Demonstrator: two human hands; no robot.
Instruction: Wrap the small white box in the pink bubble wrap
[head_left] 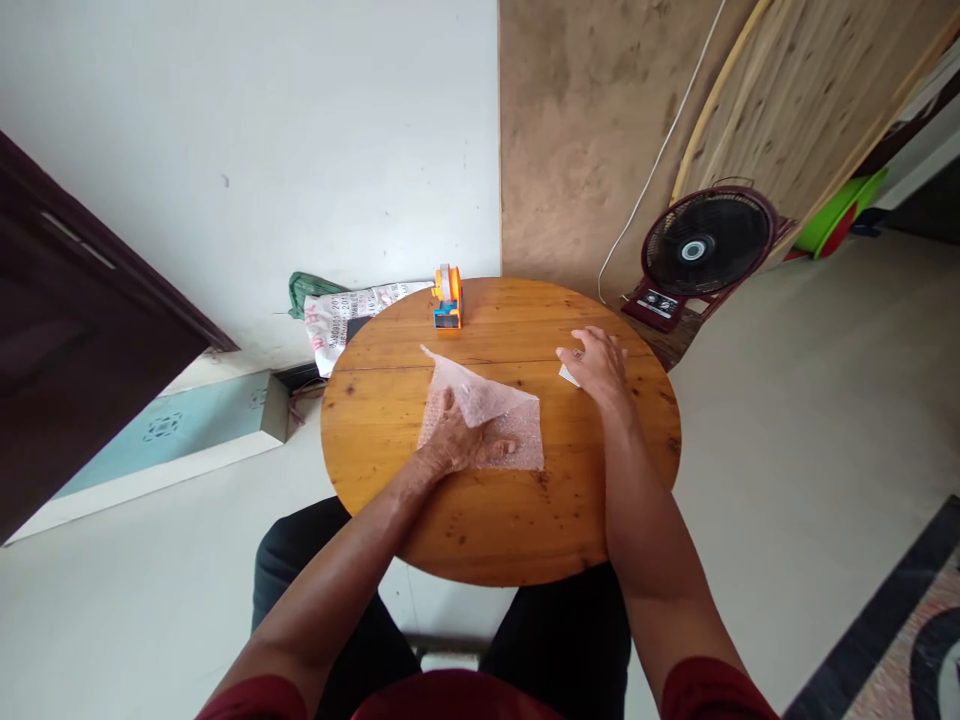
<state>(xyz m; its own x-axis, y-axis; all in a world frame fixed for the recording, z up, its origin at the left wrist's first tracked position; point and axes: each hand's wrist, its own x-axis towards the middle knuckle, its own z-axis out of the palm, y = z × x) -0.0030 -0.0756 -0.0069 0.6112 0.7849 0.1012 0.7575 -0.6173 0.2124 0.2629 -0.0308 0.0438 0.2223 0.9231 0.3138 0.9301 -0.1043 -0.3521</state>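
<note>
Your left hand (459, 440) lies flat, grip open, on the bubble wrap (510, 425) at the frame's centre, likely pinning its folded corner against the tabletop (480, 530). Your right hand (596, 365), right of centre, rests open-fingered on a small white piece (568, 376), clasping nothing.

A round wooden desk (487, 520) carries a sheet of bubble wrap (517, 425) near its middle, with one corner folded over. The left hand (457, 440) lies flat on the wrap, pressing on the fold. To the right, the right hand (596, 362) rests palm down with its fingers spread, touching a small white piece (568, 376). An orange and blue tape dispenser (448, 297) stands at the far edge. On the floor are a fan (705, 248) at far right and a printed bag (341, 315) at far left.
</note>
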